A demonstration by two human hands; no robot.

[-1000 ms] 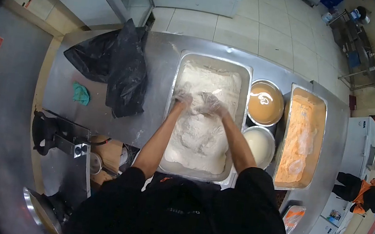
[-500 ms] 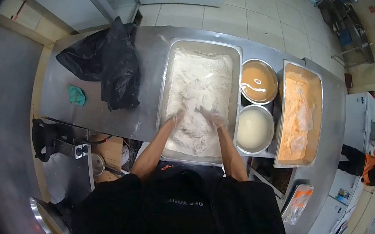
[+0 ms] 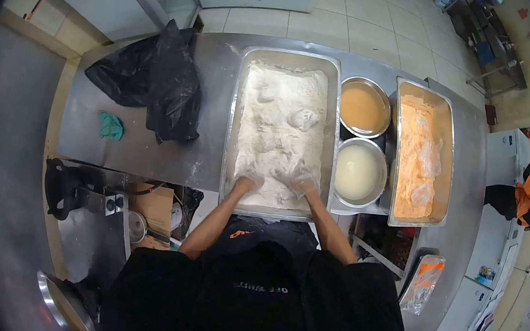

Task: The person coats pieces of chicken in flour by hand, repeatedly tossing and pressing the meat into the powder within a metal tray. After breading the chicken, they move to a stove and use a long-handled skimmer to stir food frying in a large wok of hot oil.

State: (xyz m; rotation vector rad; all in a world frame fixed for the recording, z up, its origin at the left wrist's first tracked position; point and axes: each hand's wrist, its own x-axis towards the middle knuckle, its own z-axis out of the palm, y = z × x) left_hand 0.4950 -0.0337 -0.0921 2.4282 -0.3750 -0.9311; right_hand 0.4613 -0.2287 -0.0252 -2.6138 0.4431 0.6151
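The left hand [image 3: 251, 178] and right hand [image 3: 303, 183] rest in white powder [image 3: 287, 101], inside a metal tray [image 3: 331, 127] whose walls seem to prevent spilling. Fingers are partly covered; I cannot tell their grip. One bowl [image 3: 382, 174] stands beside, probably for easy reach.

The pan [image 3: 292, 58] is rectangular, metal and rimmed, standing upright on the table [image 3: 216, 85], its short side at the near edge. The powder [image 3: 275, 139] in it is white and spread unevenly, with a rounded mound right of centre and furrows nearer.
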